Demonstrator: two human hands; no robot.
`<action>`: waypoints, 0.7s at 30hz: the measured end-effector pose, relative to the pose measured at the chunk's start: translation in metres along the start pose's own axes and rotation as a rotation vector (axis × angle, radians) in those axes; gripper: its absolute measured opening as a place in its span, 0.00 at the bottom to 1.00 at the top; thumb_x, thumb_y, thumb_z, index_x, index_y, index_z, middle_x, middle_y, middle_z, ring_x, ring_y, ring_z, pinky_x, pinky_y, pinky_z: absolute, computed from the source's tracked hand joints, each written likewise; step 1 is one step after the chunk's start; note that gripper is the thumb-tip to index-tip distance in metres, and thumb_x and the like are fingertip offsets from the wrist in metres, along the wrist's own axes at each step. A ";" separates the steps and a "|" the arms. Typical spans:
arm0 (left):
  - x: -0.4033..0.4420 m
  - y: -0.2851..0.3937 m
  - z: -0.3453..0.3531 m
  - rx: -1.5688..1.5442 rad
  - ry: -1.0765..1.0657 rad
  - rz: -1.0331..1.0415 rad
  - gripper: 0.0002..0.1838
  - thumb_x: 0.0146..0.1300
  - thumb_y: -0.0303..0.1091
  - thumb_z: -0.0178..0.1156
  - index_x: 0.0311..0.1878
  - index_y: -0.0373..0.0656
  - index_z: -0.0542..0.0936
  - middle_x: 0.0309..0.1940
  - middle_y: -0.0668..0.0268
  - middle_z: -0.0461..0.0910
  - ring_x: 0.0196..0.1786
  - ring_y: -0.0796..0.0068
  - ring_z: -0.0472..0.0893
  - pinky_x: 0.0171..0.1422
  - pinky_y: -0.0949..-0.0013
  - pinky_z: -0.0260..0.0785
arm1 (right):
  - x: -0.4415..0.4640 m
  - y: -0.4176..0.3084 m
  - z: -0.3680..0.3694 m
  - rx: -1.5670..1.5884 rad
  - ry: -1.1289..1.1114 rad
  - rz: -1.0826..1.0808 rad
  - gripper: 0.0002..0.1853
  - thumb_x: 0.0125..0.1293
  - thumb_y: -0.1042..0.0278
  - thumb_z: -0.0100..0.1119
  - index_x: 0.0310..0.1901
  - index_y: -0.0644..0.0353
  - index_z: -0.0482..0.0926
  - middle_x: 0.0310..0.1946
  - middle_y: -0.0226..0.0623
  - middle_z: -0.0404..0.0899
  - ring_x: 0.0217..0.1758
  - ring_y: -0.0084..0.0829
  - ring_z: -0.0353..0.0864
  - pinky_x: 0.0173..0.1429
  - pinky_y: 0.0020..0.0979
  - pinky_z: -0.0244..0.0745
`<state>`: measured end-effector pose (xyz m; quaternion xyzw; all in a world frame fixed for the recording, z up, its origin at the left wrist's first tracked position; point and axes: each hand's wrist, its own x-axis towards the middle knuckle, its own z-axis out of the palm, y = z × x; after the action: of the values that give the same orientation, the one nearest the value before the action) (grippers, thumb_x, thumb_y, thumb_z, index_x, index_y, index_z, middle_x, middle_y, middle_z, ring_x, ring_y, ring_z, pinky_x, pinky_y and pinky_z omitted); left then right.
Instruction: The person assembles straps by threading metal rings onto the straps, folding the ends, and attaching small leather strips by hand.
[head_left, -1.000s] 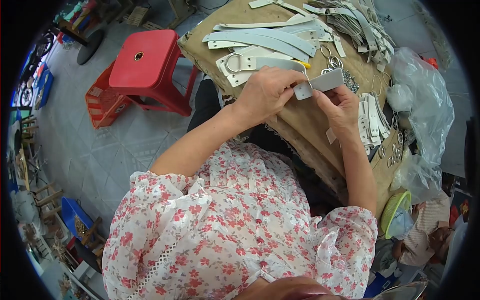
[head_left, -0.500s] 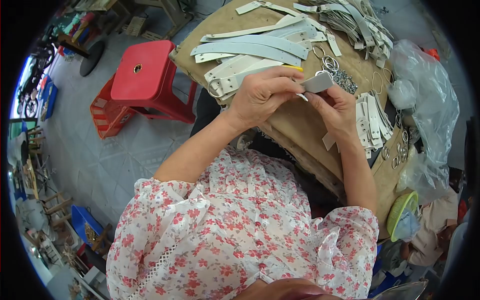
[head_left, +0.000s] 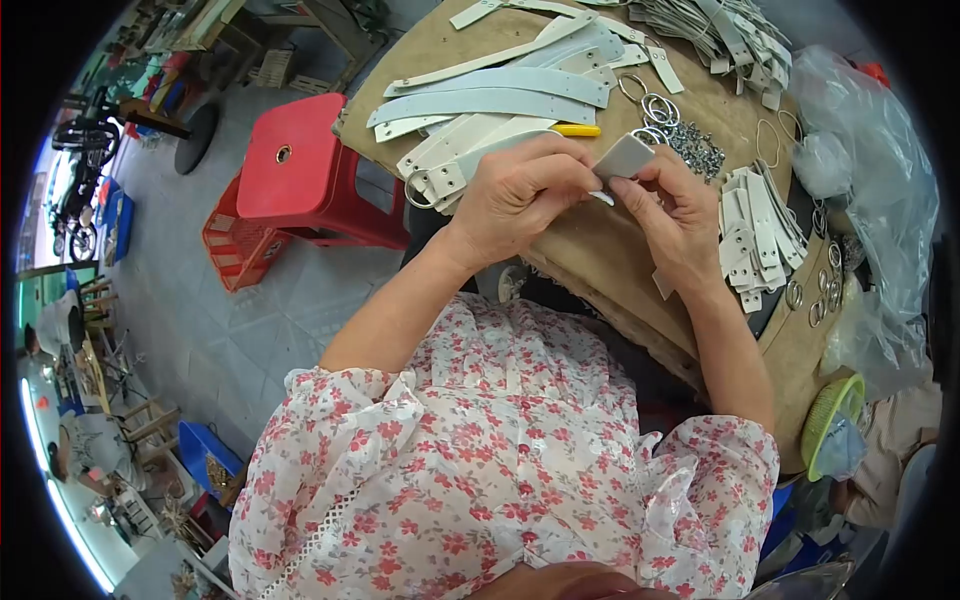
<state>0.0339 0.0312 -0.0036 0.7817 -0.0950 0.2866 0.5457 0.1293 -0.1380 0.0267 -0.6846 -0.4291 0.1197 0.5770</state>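
Over the near part of the table, my left hand (head_left: 525, 190) and my right hand (head_left: 672, 208) are close together, fingertips nearly meeting. A short white strap (head_left: 625, 157) stands up from between them, pinched by my right thumb and fingers. My left fingers are closed at its lower end, where a small white tip shows; the exact grip there is hidden. Just beyond my left hand lie long white straps (head_left: 500, 105) with holes and a yellow object (head_left: 577, 130). Metal rings (head_left: 658, 108) and a heap of small metal fasteners (head_left: 697, 150) are behind my right hand.
Short white straps (head_left: 755, 235) and loose rings (head_left: 830, 285) lie at the right. A clear plastic bag (head_left: 870, 180) and a green basket (head_left: 832, 428) are at the table's right edge. A red stool (head_left: 290, 160) stands left, beside a red crate (head_left: 235, 245). Another person (head_left: 890, 450) is at lower right.
The view has shifted slightly, so the table and stool appear moved. The strap's upper end is a little more tilted; both hands keep their hold.
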 end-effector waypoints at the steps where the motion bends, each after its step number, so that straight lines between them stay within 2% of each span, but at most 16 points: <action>1: 0.000 0.001 0.000 0.004 -0.005 -0.002 0.06 0.54 0.21 0.65 0.36 0.40 0.81 0.39 0.66 0.81 0.38 0.70 0.81 0.42 0.72 0.74 | -0.001 -0.002 0.000 -0.023 -0.006 0.008 0.03 0.62 0.78 0.60 0.37 0.67 0.77 0.33 0.30 0.73 0.32 0.20 0.70 0.37 0.21 0.66; 3: 0.002 0.002 0.000 0.062 0.010 0.059 0.05 0.55 0.20 0.63 0.35 0.40 0.80 0.39 0.66 0.81 0.38 0.70 0.81 0.41 0.72 0.73 | -0.001 -0.003 -0.001 -0.042 -0.007 0.017 0.03 0.63 0.78 0.59 0.37 0.67 0.77 0.33 0.30 0.73 0.31 0.20 0.70 0.37 0.21 0.66; 9: 0.001 0.000 -0.001 0.038 0.043 0.033 0.06 0.54 0.18 0.62 0.35 0.39 0.80 0.38 0.65 0.81 0.37 0.72 0.81 0.40 0.73 0.73 | 0.001 -0.006 -0.001 -0.086 -0.039 -0.045 0.02 0.65 0.79 0.56 0.38 0.68 0.76 0.33 0.32 0.72 0.34 0.22 0.71 0.38 0.22 0.67; 15: 0.001 0.003 -0.003 0.004 0.018 0.036 0.08 0.54 0.17 0.62 0.35 0.40 0.81 0.38 0.65 0.80 0.37 0.72 0.80 0.41 0.74 0.73 | -0.003 -0.003 0.004 -0.061 -0.021 -0.010 0.03 0.64 0.79 0.56 0.38 0.68 0.76 0.33 0.35 0.72 0.33 0.26 0.72 0.37 0.24 0.68; 21: 0.000 0.002 -0.004 0.019 0.028 0.040 0.08 0.54 0.17 0.62 0.35 0.41 0.81 0.38 0.65 0.80 0.38 0.73 0.81 0.41 0.74 0.73 | -0.001 -0.002 0.005 -0.163 0.008 -0.143 0.03 0.62 0.80 0.57 0.37 0.67 0.77 0.31 0.37 0.74 0.31 0.29 0.74 0.35 0.27 0.68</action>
<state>0.0319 0.0334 -0.0006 0.7809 -0.1001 0.3090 0.5336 0.1245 -0.1358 0.0263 -0.6973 -0.4828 0.0401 0.5283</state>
